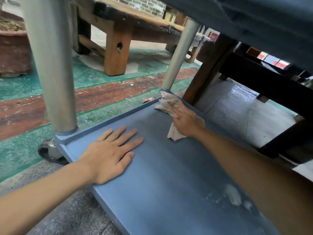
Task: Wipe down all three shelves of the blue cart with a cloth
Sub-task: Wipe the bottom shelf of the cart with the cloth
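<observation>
I am looking at the blue cart's bottom shelf [160, 175], a flat blue tray with a raised rim. My left hand [111, 155] lies flat on it near the left front corner, fingers spread, holding nothing. My right hand [187, 122] presses down on a crumpled beige cloth [166, 103] near the shelf's far corner; the cloth sticks out ahead of and behind the hand. The underside of the shelf above [254, 22] fills the top right. A whitish smudge [233, 196] marks the shelf near my right forearm.
Grey cart posts rise at the left [50, 65] and at the far corner [179, 53]. A caster wheel [50, 152] sits under the left corner. Beyond are a wooden bench [116, 48], a dark wooden table leg [208, 70], dark furniture [279, 92] and a green and red painted floor [101, 92].
</observation>
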`<state>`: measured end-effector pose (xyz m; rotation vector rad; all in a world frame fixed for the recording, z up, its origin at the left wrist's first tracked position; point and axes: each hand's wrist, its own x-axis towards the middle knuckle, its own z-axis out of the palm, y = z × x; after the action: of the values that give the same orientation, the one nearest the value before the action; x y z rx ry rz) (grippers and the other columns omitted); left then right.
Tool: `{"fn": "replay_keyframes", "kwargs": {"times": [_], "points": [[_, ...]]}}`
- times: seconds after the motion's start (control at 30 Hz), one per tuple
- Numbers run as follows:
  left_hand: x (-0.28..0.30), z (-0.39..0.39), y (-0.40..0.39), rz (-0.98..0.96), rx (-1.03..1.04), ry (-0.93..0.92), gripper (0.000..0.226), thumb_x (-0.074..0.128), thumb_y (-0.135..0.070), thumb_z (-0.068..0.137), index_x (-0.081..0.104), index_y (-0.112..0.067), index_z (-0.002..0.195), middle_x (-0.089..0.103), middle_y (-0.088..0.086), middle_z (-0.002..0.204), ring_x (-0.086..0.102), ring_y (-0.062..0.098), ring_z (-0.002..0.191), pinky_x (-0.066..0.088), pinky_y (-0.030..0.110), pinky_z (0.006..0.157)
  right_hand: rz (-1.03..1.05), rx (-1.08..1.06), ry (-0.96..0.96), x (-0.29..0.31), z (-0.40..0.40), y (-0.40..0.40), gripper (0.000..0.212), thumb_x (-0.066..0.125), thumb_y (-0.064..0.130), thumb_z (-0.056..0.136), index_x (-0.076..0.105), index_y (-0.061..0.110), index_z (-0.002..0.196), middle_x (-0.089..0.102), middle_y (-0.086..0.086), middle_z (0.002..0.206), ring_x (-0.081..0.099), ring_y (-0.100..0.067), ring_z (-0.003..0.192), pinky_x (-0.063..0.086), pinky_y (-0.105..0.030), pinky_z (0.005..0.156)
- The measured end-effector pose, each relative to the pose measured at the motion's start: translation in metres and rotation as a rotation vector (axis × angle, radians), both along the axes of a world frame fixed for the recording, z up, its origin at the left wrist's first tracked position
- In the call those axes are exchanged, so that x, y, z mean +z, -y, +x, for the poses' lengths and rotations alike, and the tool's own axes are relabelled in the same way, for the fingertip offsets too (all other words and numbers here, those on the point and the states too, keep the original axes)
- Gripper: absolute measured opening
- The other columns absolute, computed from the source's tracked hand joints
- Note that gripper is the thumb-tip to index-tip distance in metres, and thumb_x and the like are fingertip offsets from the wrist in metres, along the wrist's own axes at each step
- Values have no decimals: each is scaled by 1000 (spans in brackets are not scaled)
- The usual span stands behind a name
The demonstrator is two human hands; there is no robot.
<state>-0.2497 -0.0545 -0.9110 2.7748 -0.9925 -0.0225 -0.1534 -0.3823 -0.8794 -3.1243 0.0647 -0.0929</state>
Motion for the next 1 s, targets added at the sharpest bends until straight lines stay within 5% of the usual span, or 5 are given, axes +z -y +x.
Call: {"fn": "replay_keyframes", "kwargs": {"times": [0.5, 0.67, 0.77, 0.87, 1.0], "points": [[13, -2, 3, 236, -35, -9, 73, -26, -58, 76, -23, -50, 148, -18, -13, 165, -12, 17, 154, 1, 41, 124, -338, -329, -115, 6, -96, 68, 67, 21, 63, 97, 28, 34, 157, 32, -6, 164, 45, -38, 139, 38, -54, 111], [41, -6, 44, 455, 66, 67, 56, 23, -50, 93, 25, -33, 146, 33, 5, 152, 40, 32, 134, 46, 41, 98, -392, -404, -155, 7, -128, 82, 75, 19, 68, 97, 30, 26, 158, 36, -8, 162, 43, -43, 138, 39, -49, 107], [49, -35, 88, 434, -99, 220, 54, 39, -38, 86, 45, -22, 136, 49, 6, 137, 47, 29, 127, 42, 41, 102, -406, -449, -147, 8, -150, 93, 79, 21, 70, 96, 32, 23, 158, 40, -15, 158, 45, -43, 136, 41, -48, 106], [37, -80, 118, 119, -301, 139, 53, 26, -44, 85, 49, -22, 127, 52, 1, 134, 46, 23, 127, 40, 38, 106, -421, -426, -132, 10, -173, 109, 77, 25, 71, 95, 36, 24, 155, 40, -14, 158, 41, -41, 139, 39, -48, 110], [28, -107, 135, 119, -210, 181, 46, 30, -45, 86, 50, -19, 119, 54, 4, 123, 53, 26, 114, 44, 34, 81, -382, -371, -187, 14, -212, 142, 76, 13, 67, 94, 24, 31, 159, 18, -7, 169, 13, -31, 155, 22, -50, 123]]}}
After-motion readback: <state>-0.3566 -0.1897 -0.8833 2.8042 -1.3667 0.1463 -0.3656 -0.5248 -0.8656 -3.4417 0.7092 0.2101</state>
